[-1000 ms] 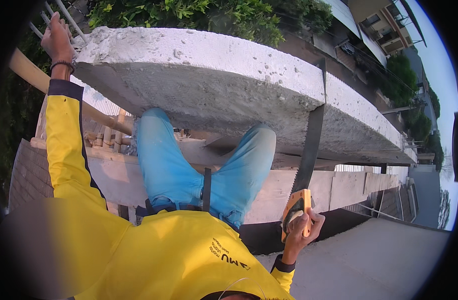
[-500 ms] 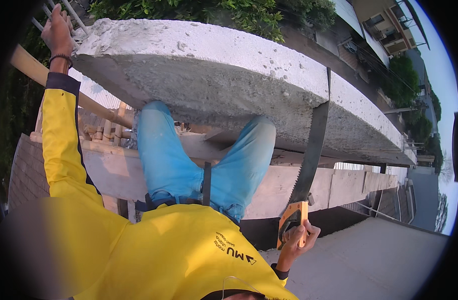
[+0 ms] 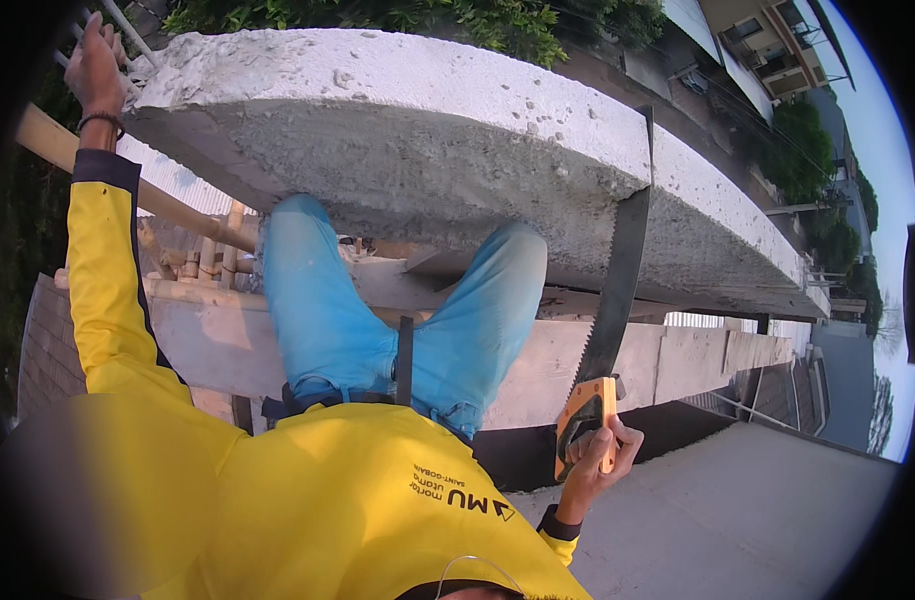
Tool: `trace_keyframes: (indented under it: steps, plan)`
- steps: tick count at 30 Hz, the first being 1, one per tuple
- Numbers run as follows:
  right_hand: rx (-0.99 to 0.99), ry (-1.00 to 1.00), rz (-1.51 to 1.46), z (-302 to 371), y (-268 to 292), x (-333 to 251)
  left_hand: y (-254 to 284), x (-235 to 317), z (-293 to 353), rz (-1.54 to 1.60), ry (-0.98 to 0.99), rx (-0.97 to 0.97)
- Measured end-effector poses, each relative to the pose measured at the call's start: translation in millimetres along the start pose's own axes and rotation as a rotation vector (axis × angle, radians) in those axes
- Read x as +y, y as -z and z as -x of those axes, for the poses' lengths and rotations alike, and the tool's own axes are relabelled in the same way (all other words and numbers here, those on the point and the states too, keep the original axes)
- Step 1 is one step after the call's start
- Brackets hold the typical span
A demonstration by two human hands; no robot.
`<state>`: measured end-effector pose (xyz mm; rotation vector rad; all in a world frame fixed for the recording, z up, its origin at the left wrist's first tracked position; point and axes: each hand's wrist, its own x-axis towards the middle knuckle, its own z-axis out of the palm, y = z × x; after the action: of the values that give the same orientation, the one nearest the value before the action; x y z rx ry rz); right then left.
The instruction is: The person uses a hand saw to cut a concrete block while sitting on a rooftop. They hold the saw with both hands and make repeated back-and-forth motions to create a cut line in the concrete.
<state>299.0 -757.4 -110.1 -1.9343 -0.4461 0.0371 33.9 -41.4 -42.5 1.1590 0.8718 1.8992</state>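
Note:
My right hand [image 3: 603, 462] is wrapped round the orange and black handle of a handsaw [image 3: 618, 285], low at the right. The long dark blade runs up and away, its teeth facing left, and passes through a slot in a thick whitish concrete-like slab [image 3: 408, 75]. Its tip shows beyond the slab's far edge. At the upper left, my raised left hand [image 3: 98, 75] is by the slab's rough left end, its fingers curled at thin grey bars [image 3: 128, 32]. Their exact hold is partly hidden.
My knees [image 3: 508, 255] are under the slab's rough lower side. Bamboo poles [image 3: 168, 205] cross at the left. A lower pale beam [image 3: 618, 355] runs across below the slab, and a grey flat surface [image 3: 718, 500] lies lower right. Trees [image 3: 398, 18] and buildings stand beyond.
The saw has slid forward and up through the slab, so more of its tip shows past the far edge. My left hand stays by the slab's left end. The view has shifted slightly.

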Motion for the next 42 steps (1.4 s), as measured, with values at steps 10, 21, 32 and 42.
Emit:
trace_keyframes:
  steps: [10, 21, 32, 42]
  plan:
    - [-0.128, 0.082, -0.222, -158, -71, 68, -8, 10, 7, -0.025, 0.005, 0.006]
    - [0.11, 0.209, 0.041, -65, -60, 2, -15, 13, 22, -0.061, -0.08, 0.055]
    - [-0.018, -0.121, -0.183, -17, -11, 9, -18, 21, 31, -0.015, -0.02, -0.023]
    - [-0.029, 0.195, -0.171, -180, -107, 46, -19, 24, 34, -0.014, -0.017, -0.016]
